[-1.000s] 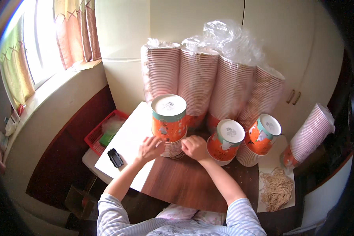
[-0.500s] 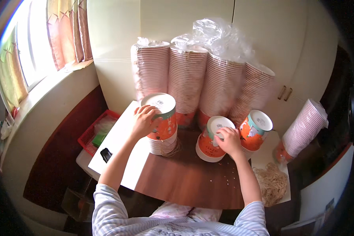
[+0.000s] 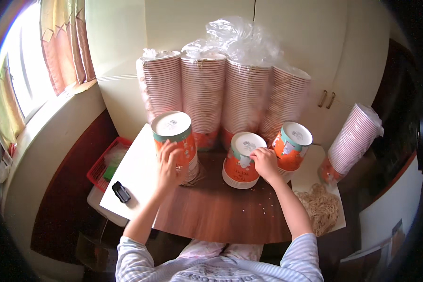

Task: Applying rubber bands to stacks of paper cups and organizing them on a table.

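Three short stacks of upside-down orange paper tubs with green bands and white bases stand on the brown tabletop. My left hand (image 3: 170, 165) is in front of the left stack (image 3: 188, 142), its fingers loosely apart and slightly blurred. My right hand (image 3: 266, 164) is closed, with thumb and fingertips pinched at the upper right side of the middle stack (image 3: 239, 167). What lies between those fingertips, if anything, is too small to make out. Just right of that hand is the right stack (image 3: 287, 149). Thin twine (image 3: 199, 175) lies around the foot of the left stack.
Several tall bagged stacks of tubs (image 3: 203, 94) stand along the back. Another bagged stack (image 3: 352, 141) leans at the right, beside a heap of beige twine (image 3: 318, 209). A small black case (image 3: 121, 192) and a red basket (image 3: 98, 171) are at left. White specks dot the table.
My left hand has come down from the top edge of the left stack to its front side. My right hand stays at the middle stack. The whole view has shifted slightly.
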Demonstrator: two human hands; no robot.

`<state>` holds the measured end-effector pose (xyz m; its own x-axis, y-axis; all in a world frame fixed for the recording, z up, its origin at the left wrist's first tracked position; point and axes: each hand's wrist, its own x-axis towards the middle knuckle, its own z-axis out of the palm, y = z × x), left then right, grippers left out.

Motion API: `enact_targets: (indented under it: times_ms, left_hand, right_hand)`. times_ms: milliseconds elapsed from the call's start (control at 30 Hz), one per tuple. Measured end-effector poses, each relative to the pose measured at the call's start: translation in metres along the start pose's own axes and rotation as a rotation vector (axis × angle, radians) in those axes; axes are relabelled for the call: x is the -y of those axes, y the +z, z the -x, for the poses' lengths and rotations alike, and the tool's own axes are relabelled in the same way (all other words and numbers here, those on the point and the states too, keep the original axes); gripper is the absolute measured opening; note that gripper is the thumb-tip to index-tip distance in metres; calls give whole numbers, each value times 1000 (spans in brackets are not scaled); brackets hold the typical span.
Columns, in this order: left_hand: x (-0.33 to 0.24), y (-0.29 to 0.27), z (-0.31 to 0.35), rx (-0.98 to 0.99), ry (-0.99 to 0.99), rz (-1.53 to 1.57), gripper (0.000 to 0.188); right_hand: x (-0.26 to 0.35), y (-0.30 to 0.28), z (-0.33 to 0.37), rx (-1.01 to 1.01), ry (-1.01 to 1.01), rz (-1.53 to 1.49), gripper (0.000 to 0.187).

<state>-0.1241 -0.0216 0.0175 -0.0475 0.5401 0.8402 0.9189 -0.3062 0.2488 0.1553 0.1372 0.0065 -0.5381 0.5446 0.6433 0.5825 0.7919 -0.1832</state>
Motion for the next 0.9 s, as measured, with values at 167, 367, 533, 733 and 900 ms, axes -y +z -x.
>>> enact_targets:
  times_ms: [167,367,533,733,900]
  left_hand:
    - [-25,40,49,102,-65,140,36]
    - [-53,95,94,460,90,97,46]
    - [-67,112,98,416,133,-25,49]
    - [-66,124,99,382,138,-72,46]
    - [-69,132,92,375,94,-142,44]
  right_hand:
    - [11,-6,-10,-156,1,-9,6]
    - [19,-16,-16,-147,-6,-69,5]
    - [20,-16,-14,-138,20,-136,6]
    - [31,-19,-19,-129,-8,-101,7]
    - [39,-25,-23,-107,-70,-58,8]
